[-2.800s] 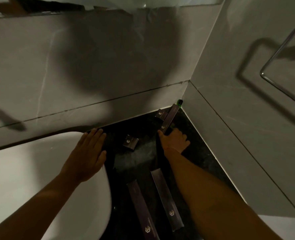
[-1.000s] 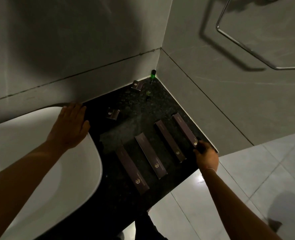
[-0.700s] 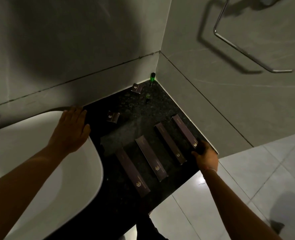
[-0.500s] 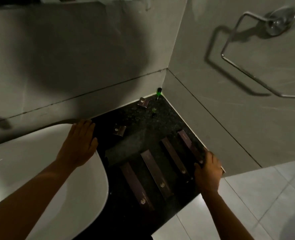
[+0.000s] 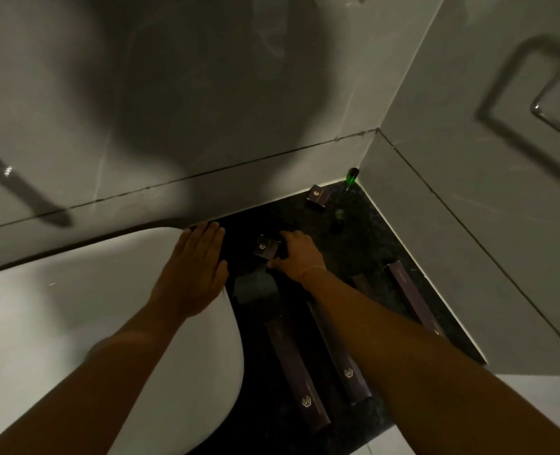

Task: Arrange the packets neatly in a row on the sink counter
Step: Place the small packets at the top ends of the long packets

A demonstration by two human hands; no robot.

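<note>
A small square packet [image 5: 265, 248] with a pale emblem on its face lies on the dark speckled surface [image 5: 364, 238] just beside the basin, and the right hand [image 5: 296, 254] is on it from the right, its fingers [image 5: 283, 239] curled over the packet's far edge and the thumb lying low along the near side (whether the packet is lifted clear or only touched, I cannot tell in this dim light). A second small packet [image 5: 318, 196] sits well apart from it, up near the back wall, close to the corner where a little green-capped bottle [image 5: 351, 177] stands. Nearer the viewer, long narrow packets lie side by side, roughly parallel: the leftmost long packet [image 5: 296, 372], the next long packet [image 5: 341, 356] partly under the right forearm, and the rightmost long packet [image 5: 411, 297] close to the side wall; a short piece of another one [image 5: 360, 281] shows between the forearm and that last. The left hand [image 5: 193, 274] rests flat on the rim of the white basin [image 5: 58, 323], fingers straight and pressed together, fingertips reaching the dark strip at the wall. A metal towel rail [image 5: 554, 116] hangs on the grey tiled wall at right, blurred.
</note>
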